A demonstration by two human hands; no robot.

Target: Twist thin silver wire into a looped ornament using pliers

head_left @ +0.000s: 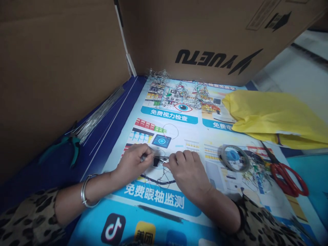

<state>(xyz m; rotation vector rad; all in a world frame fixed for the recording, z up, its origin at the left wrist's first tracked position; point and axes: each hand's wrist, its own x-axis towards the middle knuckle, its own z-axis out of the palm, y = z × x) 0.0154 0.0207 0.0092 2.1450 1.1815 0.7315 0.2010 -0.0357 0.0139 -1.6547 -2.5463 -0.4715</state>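
Note:
My left hand (pixel 133 159) and my right hand (pixel 189 175) are close together over the printed sheet, with fingers closed. Between their fingertips runs a thin wire (pixel 160 158), pinched from both sides. A small shiny metal piece shows beside the right fingertips; its kind is not clear. Below the hands hang thin wire loops (pixel 162 177), partly over the print. A separate thin wire ring (pixel 171 131) lies just beyond my hands.
Teal-handled pliers (pixel 74 147) and a bundle of straight wires (pixel 98 114) lie left. Tangled wire pieces (pixel 200 94) sit at the back. To the right are a tape roll (pixel 247 162), red scissors (pixel 288 177) and a yellow bag (pixel 271 116). Cardboard (pixel 159 41) walls the back and left.

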